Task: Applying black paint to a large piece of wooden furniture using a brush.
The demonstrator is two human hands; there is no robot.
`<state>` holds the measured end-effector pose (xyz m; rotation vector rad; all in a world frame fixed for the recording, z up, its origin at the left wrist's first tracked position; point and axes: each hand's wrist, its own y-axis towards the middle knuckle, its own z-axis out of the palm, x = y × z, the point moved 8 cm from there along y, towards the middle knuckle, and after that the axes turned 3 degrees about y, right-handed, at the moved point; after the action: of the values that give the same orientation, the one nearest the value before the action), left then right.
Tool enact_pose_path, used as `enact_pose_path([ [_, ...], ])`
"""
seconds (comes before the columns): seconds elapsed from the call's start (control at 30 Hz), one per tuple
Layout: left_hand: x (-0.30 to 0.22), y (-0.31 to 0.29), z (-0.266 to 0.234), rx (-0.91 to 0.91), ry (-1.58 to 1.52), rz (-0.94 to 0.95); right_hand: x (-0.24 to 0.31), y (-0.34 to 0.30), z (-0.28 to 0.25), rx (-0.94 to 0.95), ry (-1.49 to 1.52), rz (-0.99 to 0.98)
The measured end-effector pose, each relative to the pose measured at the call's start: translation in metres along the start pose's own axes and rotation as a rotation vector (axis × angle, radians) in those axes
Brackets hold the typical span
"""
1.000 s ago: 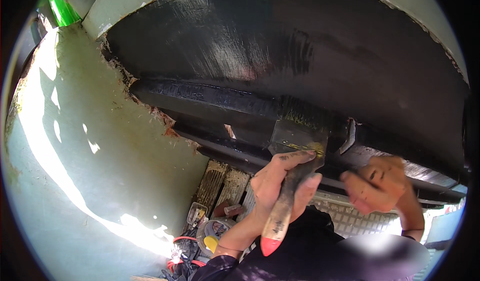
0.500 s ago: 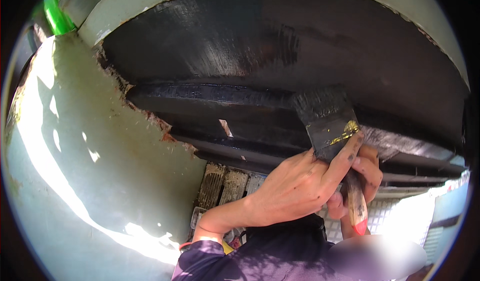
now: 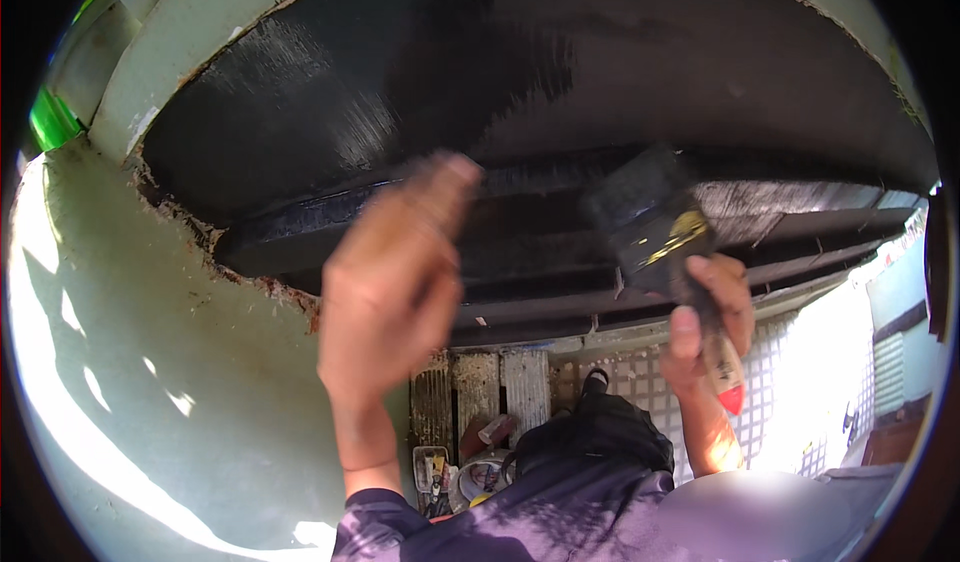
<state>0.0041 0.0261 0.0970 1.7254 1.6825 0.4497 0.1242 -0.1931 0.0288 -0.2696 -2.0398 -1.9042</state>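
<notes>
Here, our right hand (image 3: 733, 307) grips a paintbrush (image 3: 655, 237), slanting up-left before the black panel's (image 3: 720, 82) lower edge; our left hand (image 3: 390, 272), farther off, is blurred: we cannot tell its state.

Your left hand (image 3: 390, 287) is blurring; sunlight is glaring off the floor (image 3: 815, 377), dappling your shirt (image 3: 570, 517); black panel (image 3: 690, 82) is staying dim; edges are bowing.
</notes>
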Motion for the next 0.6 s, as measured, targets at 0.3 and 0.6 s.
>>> enact_pose_path([
  [0.3, 0.055, 0.028, -0.04, -0.379, 0.43, 0.079, 0.017, -0.006, 0.075, 0.268, 0.058, -0.032],
  [0.6, 0.066, 0.039, -0.035, -0.464, 0.544, 0.091, 0.005, -0.041, 0.069, 0.074, -0.098, -0.07],
])
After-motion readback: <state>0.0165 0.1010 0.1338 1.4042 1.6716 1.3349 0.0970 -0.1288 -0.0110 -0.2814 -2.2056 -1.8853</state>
